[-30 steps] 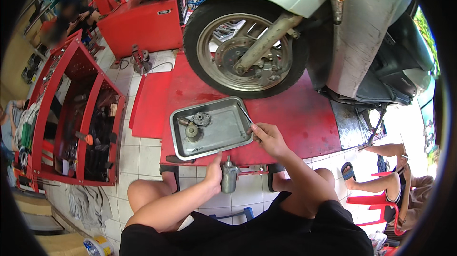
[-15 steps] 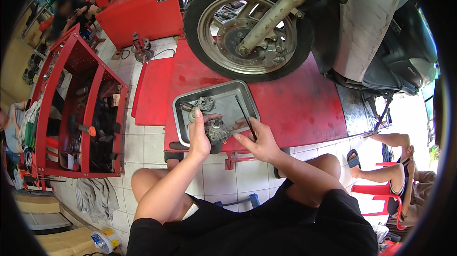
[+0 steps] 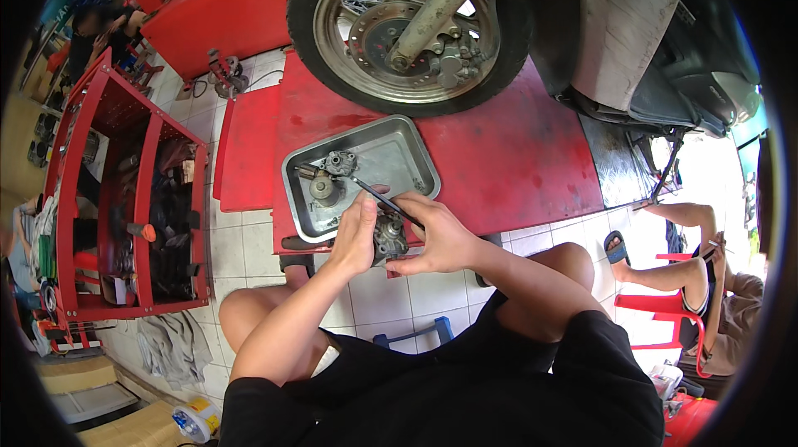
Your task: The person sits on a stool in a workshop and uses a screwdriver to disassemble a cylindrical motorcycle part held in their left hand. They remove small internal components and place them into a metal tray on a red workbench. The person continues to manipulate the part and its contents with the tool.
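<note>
My left hand (image 3: 357,235) is closed round a grey cast-metal engine part (image 3: 388,239), held over the near edge of a metal tray (image 3: 420,152). My right hand (image 3: 436,233) grips a thin black rod-shaped tool (image 3: 384,199), its far end slanting up and left over the tray. The right thumb and fingers come round the engine part's right side; whether they also bear its weight I cannot tell. Inside the tray lie another small metal casting (image 3: 339,162) and a round metal piece (image 3: 323,189).
The tray rests on a red lift platform (image 3: 499,164), below a motorbike's front wheel (image 3: 407,39). A dark handle (image 3: 301,243) shows by the tray's near left corner. Left stands a red tool cart (image 3: 150,189); a seated person (image 3: 706,281) is at right.
The engine part has come nearer to me, off the tray's middle. My right hand has moved in against it, and the black tool has swung from nearly upright to a leftward slant.
</note>
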The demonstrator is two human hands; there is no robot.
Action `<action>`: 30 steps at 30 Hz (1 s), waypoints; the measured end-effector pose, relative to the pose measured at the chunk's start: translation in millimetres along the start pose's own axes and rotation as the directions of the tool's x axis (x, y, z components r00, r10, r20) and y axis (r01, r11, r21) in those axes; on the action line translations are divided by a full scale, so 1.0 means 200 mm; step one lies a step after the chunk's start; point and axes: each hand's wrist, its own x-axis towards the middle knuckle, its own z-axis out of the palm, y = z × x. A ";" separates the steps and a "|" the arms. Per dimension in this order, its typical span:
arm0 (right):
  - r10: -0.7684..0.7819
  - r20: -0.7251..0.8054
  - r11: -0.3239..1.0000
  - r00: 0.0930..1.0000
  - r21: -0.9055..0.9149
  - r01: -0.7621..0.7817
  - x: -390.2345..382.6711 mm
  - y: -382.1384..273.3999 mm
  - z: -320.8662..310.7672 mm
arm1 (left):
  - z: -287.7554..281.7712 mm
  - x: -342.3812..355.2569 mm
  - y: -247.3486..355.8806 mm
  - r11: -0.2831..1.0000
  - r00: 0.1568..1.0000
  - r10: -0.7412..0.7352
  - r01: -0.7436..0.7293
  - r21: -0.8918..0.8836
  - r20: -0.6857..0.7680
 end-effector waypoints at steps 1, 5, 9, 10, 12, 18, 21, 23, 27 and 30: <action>-0.014 -0.005 1.000 1.000 -0.011 0.013 0.00 0.00 0.01 | 0.00 0.00 -0.02 1.000 1.000 -0.012 0.012 -0.029 0.020; 0.019 0.025 0.999 1.000 -0.031 -0.018 0.01 -0.01 -0.01 | 0.00 0.02 -0.03 0.998 0.999 -0.003 0.006 -0.069 0.045; 0.078 0.033 0.993 0.996 -0.092 -0.074 0.00 0.00 -0.02 | 0.02 0.04 -0.01 0.990 0.998 -0.050 0.047 0.130 0.023; 0.091 0.037 0.992 0.995 -0.094 -0.087 -0.01 0.01 0.00 | 0.02 0.04 -0.02 0.990 0.997 -0.071 0.065 0.124 0.040; 0.110 0.063 0.991 0.992 -0.080 -0.105 -0.02 0.03 0.01 | 0.03 0.05 -0.06 0.988 0.991 -0.112 0.103 0.114 0.074; 0.116 0.165 0.993 0.979 -0.052 -0.108 -0.02 0.04 -0.02 | 0.05 0.06 -0.13 0.856 0.889 -0.406 0.452 -0.253 0.214; 0.078 0.174 0.997 0.982 0.000 -0.079 -0.03 0.08 -0.02 | 0.06 0.05 -0.12 0.726 0.830 -0.470 0.557 -0.403 0.301; 0.104 0.179 0.986 0.978 0.107 -0.124 -0.04 0.09 0.00 | 0.05 0.04 -0.10 0.673 0.802 -0.481 0.596 -0.437 0.353; 0.178 0.220 0.963 0.959 0.159 -0.216 -0.05 0.06 0.00 | 0.04 0.00 -0.01 0.679 0.789 -0.471 0.610 -0.409 0.394; 0.210 0.213 0.938 0.954 0.232 -0.258 -0.04 0.01 -0.01 | 0.02 -0.02 -0.01 0.752 0.836 -0.407 0.535 -0.385 0.367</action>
